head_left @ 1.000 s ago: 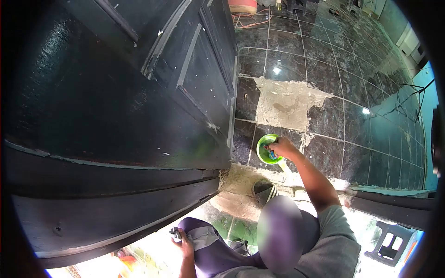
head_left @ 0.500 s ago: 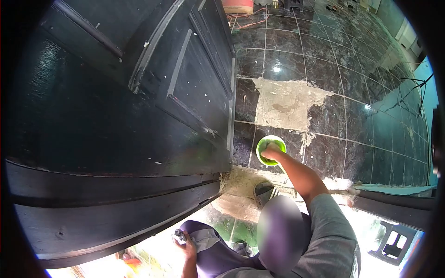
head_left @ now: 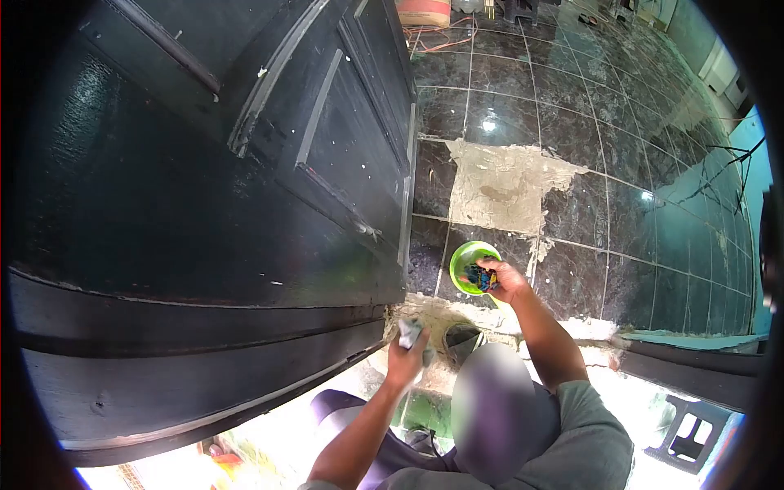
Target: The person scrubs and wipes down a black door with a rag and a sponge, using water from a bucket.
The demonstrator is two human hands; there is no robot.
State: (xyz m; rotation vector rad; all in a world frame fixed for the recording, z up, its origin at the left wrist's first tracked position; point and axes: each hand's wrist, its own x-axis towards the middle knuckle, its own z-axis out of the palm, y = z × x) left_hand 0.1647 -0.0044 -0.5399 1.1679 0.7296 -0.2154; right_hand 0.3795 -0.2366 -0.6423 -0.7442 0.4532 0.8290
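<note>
My right hand (head_left: pixel 511 282) holds a wet-looking, dark multicoloured rag (head_left: pixel 483 278) at the right side of a lime-green bowl (head_left: pixel 456 260). The bowl stands on the dark tiles, and the rag is over or in it. My left hand (head_left: pixel 403 356) grips a crumpled greyish-white cloth (head_left: pixel 410 331), raised near the lower corner of the black door (head_left: pixel 327 237). Between the two hands a shoe (head_left: pixel 462 341) rests on the rough threshold (head_left: pixel 420 309).
A bare cement patch (head_left: pixel 498 184) breaks the dark tiled floor (head_left: pixel 563 106) beyond the bowl. Orange cable (head_left: pixel 445 45) lies near a reddish container (head_left: pixel 423 12) at the back. A black plastic stool (head_left: pixel 694 429) is at lower right.
My right hand has drawn back from inside the bowl and now shows the multicoloured rag. My left hand has come up and right from beside my leg toward the door's corner.
</note>
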